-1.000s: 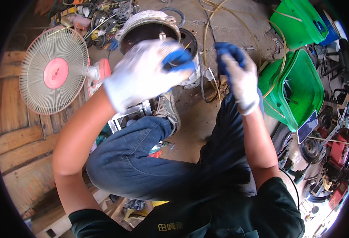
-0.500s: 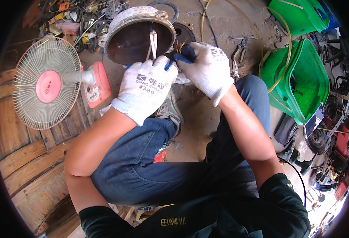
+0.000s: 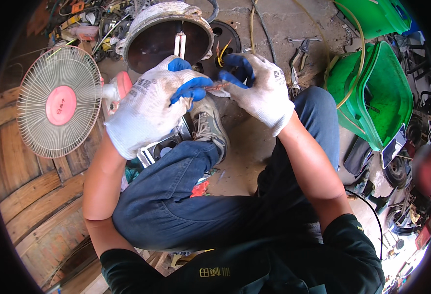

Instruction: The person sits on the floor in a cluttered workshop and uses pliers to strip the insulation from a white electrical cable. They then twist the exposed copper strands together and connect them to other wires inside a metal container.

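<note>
My left hand [image 3: 159,100], in a white glove with blue palm coating, is turned with its fingers curled and pinched together. Facing it, my right hand [image 3: 259,88] in a matching glove has thumb and forefinger brought together. A thin reddish-brown wire [image 3: 218,87] runs between the fingertips of both hands; its ends are hidden in the gloves. Just beyond the hands lies a round, pale, weathered metal housing [image 3: 141,30] with a dark hollow inside. White-sleeved leads [image 3: 179,45] come down out of it. Yellow wires [image 3: 220,53] stick up by a black round plate [image 3: 231,40].
A pink desk fan [image 3: 60,105] stands at the left by wooden boards [image 3: 17,147]. Pliers [image 3: 294,71] and a spanner [image 3: 304,38] lie on the floor. Green bins [image 3: 372,112] stand at the right with a hose [image 3: 358,59] over them. Tools and parts crowd the edges.
My left hand has rolled over, showing its blue palm side and curled fingers. The wire now shows between the hands. The right hand has shifted slightly to the right and down.
</note>
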Demonstrator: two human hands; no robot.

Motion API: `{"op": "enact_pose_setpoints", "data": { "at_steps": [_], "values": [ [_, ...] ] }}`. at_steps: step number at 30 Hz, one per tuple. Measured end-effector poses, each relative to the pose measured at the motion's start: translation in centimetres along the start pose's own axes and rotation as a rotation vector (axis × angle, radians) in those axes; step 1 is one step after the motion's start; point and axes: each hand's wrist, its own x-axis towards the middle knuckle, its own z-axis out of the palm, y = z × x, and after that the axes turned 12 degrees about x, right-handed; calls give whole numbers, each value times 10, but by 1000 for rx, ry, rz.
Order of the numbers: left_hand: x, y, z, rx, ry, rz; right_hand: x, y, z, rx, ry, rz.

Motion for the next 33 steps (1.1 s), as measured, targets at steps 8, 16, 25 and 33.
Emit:
{"op": "enact_pose_setpoints", "data": {
  "at_steps": [8,16,25,33],
  "values": [
    [2,12,-19,-836,-67,-375,12,-6,11,-302,22,-80],
    [16,8,33,-577,143,-429,3,2,14,-46,112,-92],
    [31,-3,40,-370,66,-368,6,5,-2,-87,-101,-187],
    [32,-8,40,-524,79,-266,16,6,-7,-51,-208,-4]
  ]
}}
